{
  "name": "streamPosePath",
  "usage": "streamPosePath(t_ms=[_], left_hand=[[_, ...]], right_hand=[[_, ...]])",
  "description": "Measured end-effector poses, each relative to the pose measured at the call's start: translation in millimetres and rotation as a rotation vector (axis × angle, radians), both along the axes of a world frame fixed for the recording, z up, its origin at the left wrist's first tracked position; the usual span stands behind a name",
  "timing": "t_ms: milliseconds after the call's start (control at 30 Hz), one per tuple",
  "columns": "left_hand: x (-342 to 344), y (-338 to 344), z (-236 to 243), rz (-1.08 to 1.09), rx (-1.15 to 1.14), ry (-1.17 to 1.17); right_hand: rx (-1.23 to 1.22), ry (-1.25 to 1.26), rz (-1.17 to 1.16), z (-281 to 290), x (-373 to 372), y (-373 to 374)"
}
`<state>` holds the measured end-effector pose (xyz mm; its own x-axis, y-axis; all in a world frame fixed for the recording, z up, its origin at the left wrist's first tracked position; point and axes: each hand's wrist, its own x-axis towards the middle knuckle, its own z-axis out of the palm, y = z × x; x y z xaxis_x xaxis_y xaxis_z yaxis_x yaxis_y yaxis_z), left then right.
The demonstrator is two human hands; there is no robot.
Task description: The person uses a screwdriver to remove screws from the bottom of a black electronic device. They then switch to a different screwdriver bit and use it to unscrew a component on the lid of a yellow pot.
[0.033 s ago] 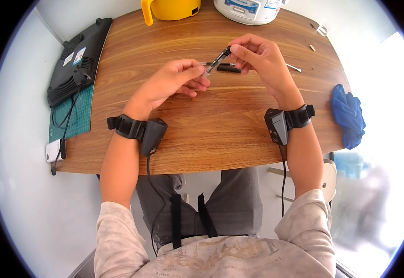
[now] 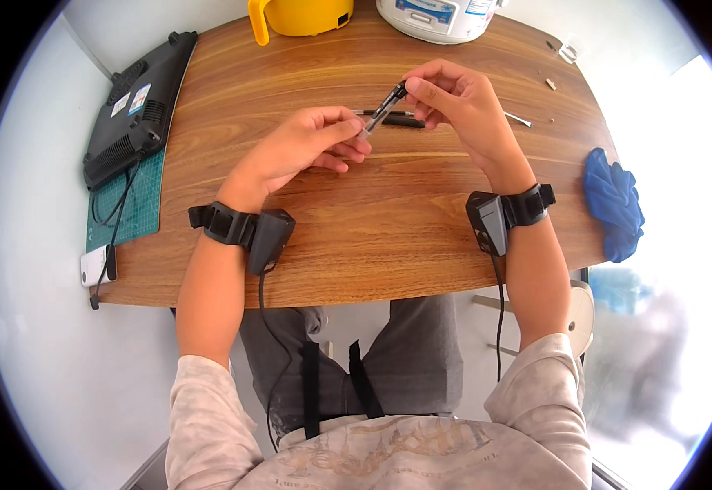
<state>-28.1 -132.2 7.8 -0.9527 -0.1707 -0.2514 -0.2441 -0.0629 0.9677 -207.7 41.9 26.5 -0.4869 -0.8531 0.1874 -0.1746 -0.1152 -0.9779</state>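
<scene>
Wooden table (image 2: 356,245), white walls (image 2: 37,359), bright daylight at right, pale floor beneath

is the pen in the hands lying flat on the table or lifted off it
Lifted off. The pen is held tilted between the left hand and right hand, above the wooden table; another dark pen part lies flat beneath it.
</scene>
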Motion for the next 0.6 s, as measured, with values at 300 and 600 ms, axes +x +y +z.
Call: streamPosePath(t_ms=[300,600], left_hand=[[-2,9,-2,-0.057,-0.088,0.050],[-3,8,-5,-0.067,-0.099,0.014]], right_hand=[[0.006,0.079,0.006,2,6,-1],[0.008,0.338,-0.078,-3,13,-3]])
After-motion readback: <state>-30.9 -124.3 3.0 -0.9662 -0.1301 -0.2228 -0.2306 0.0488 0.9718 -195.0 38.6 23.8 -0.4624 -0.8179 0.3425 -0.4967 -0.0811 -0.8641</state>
